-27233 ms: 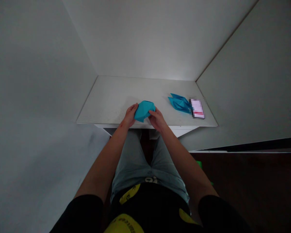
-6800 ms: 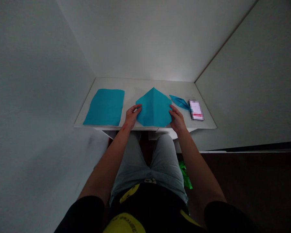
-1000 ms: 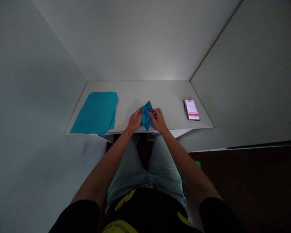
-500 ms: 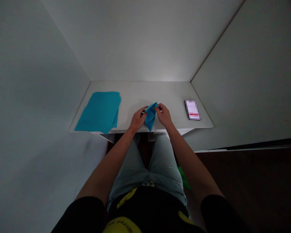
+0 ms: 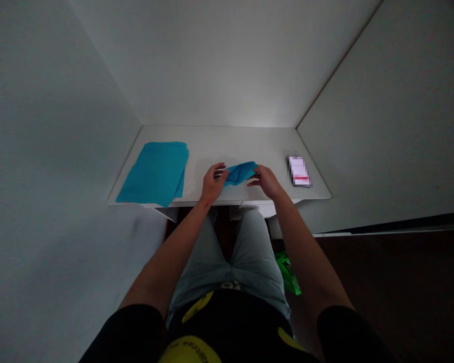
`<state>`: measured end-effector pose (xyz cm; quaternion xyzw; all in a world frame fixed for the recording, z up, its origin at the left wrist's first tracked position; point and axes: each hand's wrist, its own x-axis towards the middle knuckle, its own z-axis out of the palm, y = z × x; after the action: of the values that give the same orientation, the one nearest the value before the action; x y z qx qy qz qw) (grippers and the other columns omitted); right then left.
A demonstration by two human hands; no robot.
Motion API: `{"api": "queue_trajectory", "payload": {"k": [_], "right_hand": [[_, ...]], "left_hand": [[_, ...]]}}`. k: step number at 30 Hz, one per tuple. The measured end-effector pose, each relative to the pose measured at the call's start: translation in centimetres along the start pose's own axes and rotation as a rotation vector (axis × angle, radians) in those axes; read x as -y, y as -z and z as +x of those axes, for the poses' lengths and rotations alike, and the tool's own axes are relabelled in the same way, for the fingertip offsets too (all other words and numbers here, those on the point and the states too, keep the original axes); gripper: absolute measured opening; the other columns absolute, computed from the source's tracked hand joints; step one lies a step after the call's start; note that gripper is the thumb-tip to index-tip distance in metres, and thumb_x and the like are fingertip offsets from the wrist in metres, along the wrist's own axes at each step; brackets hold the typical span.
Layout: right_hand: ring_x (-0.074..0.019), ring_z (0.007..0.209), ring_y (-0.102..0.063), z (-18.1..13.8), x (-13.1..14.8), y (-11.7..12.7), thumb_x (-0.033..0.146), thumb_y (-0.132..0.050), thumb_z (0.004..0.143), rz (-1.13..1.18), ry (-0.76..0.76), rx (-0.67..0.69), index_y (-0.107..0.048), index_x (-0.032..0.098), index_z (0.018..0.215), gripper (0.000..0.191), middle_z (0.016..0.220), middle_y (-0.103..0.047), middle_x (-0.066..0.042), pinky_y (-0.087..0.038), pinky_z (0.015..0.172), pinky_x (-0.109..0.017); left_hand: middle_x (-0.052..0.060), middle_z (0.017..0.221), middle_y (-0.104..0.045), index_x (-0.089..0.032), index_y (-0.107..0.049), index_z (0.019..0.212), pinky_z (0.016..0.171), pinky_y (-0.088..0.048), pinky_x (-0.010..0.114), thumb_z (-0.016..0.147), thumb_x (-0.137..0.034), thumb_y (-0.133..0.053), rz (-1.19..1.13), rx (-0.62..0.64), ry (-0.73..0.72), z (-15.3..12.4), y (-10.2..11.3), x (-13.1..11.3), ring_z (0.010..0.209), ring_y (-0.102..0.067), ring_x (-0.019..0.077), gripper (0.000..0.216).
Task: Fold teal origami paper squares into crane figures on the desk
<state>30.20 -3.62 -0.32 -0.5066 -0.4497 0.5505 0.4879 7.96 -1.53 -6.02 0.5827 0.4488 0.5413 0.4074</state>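
Note:
A folded piece of blue paper (image 5: 240,173) stretches between my two hands above the front part of the white desk. My left hand (image 5: 213,182) pinches its left end, thumb on the near side. At the right end, the fingertips of my right hand (image 5: 268,179) grip the paper's upper corner, with the other fingers held apart below. The folded paper lies long and narrow, roughly level, with creases showing on its near face.
Flat blue sheets (image 5: 155,171) lie stacked at the desk's left, one corner past the front edge. A phone (image 5: 299,170) with a blurred screen lies at the right. White walls enclose the desk (image 5: 227,138). A green bag (image 5: 288,275) sits on the floor by my right leg.
My right hand has moved right and slightly down, away from my left. The folded paper has turned from a downward-pointing shape to a long, nearly level one.

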Motion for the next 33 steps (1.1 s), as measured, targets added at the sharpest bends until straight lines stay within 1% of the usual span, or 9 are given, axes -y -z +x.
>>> {"api": "queue_trajectory", "payload": {"k": [4,7,12,18,23,27,29,31,33], "right_hand": [[-0.0261,0.096,-0.071,0.0,-0.2,0.5,0.057,-0.074,0.081,-0.017,0.013,0.031,-0.069,0.023,0.088,0.036,0.094,-0.075,-0.007,-0.065,0.064,-0.032],[-0.0277,0.099,-0.071,0.2,-0.5,0.6,0.063,-0.072,0.084,-0.009,0.017,0.056,-0.068,0.023,0.090,0.040,0.095,-0.074,-0.007,-0.067,0.066,-0.037],[-0.0249,0.092,-0.068,0.7,-1.7,0.6,0.073,-0.071,0.086,0.001,0.061,-0.046,-0.059,0.026,0.089,0.048,0.088,-0.068,-0.003,-0.067,0.070,-0.040],[-0.0177,0.076,-0.060,1.5,-4.2,-0.3,0.078,-0.064,0.083,-0.010,0.092,-0.312,-0.039,0.029,0.087,0.055,0.078,-0.053,0.005,-0.059,0.066,-0.031],[-0.0164,0.070,-0.057,1.5,-5.9,-1.5,0.078,-0.061,0.083,-0.080,0.173,-0.401,-0.041,0.032,0.106,0.055,0.081,-0.056,0.007,-0.051,0.064,-0.028],[-0.0210,0.094,-0.066,1.1,-6.2,-1.6,0.072,-0.063,0.087,-0.223,0.319,-0.363,-0.053,0.029,0.114,0.052,0.100,-0.069,-0.001,-0.056,0.087,-0.036],[-0.0231,0.102,-0.067,1.0,-6.1,-1.5,0.068,-0.064,0.088,-0.233,0.360,-0.350,-0.058,0.027,0.112,0.049,0.106,-0.072,-0.004,-0.056,0.096,-0.039],[-0.0241,0.101,-0.068,1.1,-6.0,-1.4,0.067,-0.063,0.088,-0.208,0.366,-0.326,-0.062,0.026,0.110,0.047,0.106,-0.074,-0.005,-0.056,0.098,-0.041],[-0.0245,0.098,-0.069,1.1,-6.0,-1.3,0.067,-0.063,0.089,-0.202,0.349,-0.310,-0.065,0.025,0.107,0.046,0.104,-0.075,-0.005,-0.056,0.097,-0.042]], "left_hand": [[0.017,0.144,-0.072,-0.020,-0.064,0.145,0.096,-0.062,0.042,0.079,-0.041,-0.095,0.113,0.166,-0.040,-0.5,0.0,-0.2,0.111,-0.075,0.0264,0.076],[0.017,0.148,-0.070,-0.019,-0.063,0.148,0.101,-0.060,0.042,0.078,-0.032,-0.094,0.166,0.229,-0.058,-0.5,0.0,-0.4,0.115,-0.074,0.0265,0.078],[0.015,0.147,-0.071,-0.020,-0.066,0.144,0.101,-0.061,0.040,0.083,-0.028,-0.088,0.154,0.221,-0.038,-0.3,0.2,-0.5,0.115,-0.074,0.0244,0.066],[0.010,0.122,-0.083,-0.020,-0.078,0.124,0.096,-0.062,0.037,0.101,-0.030,-0.068,0.084,0.191,0.135,0.2,0.2,-0.8,0.105,-0.077,0.0228,0.028],[0.006,0.106,-0.083,-0.019,-0.080,0.116,0.095,-0.060,0.035,0.100,-0.029,-0.068,0.120,0.152,0.138,0.4,0.1,-1.1,0.100,-0.076,0.0215,0.023],[0.003,0.088,-0.079,-0.020,-0.078,0.123,0.084,-0.060,0.032,0.101,-0.030,-0.067,0.137,0.148,0.155,0.2,0.0,-1.2,0.083,-0.073,0.0190,0.027],[0.004,0.094,-0.080,-0.021,-0.075,0.129,0.086,-0.061,0.032,0.102,-0.028,-0.065,0.124,0.164,0.153,0.2,0.0,-1.3,0.087,-0.075,0.0189,0.030],[0.008,0.117,-0.081,-0.022,-0.070,0.133,0.091,-0.061,0.033,0.101,-0.023,-0.064,0.109,0.187,0.113,0.6,0.0,-1.6,0.100,-0.077,0.0197,0.032],[0.013,0.144,-0.072,-0.022,-0.067,0.131,0.097,-0.062,0.034,0.099,-0.017,-0.063,0.125,0.226,0.017,1.2,0.1,-2.2,0.119,-0.074,0.0216,0.032]]}}
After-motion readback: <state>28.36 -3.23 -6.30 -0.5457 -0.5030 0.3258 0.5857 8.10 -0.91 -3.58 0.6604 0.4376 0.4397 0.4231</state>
